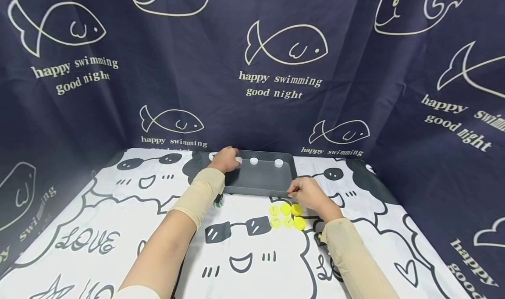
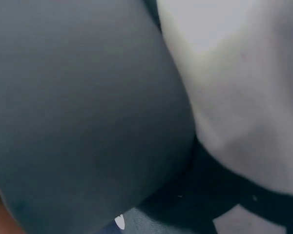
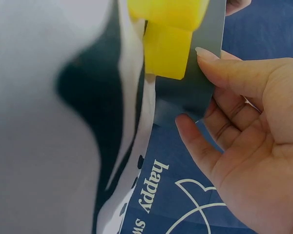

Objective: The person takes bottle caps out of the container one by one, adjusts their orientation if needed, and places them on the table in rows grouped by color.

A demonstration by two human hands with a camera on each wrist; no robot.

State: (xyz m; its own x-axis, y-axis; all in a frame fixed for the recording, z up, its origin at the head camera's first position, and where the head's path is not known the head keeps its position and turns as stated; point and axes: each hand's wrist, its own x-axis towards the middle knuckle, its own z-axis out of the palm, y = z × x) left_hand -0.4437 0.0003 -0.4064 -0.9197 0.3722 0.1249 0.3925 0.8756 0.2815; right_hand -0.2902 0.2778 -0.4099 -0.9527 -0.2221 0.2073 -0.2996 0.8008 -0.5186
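A dark grey rectangular tray [image 1: 260, 176] lies toward the back of the table, with 3 white caps [image 1: 278, 163] along its far side. At its left end, my left hand [image 1: 225, 159] grips the rim near the far corner, close to the leftmost white cap. My right hand [image 1: 311, 193] holds the near right corner, pinching the rim; the right wrist view shows the thumb over the edge and the other fingers partly hidden behind it. Several yellow caps [image 1: 286, 209] sit in two rows just in front of the tray, left of my right hand.
A white cloth [image 1: 165, 246] with black cartoon drawings covers the table. Dark blue curtains [image 1: 284, 115] printed with fish close off the back and both sides, the back one standing right behind the tray. A small dark and green object [image 1: 218, 201] shows beside my left wrist.
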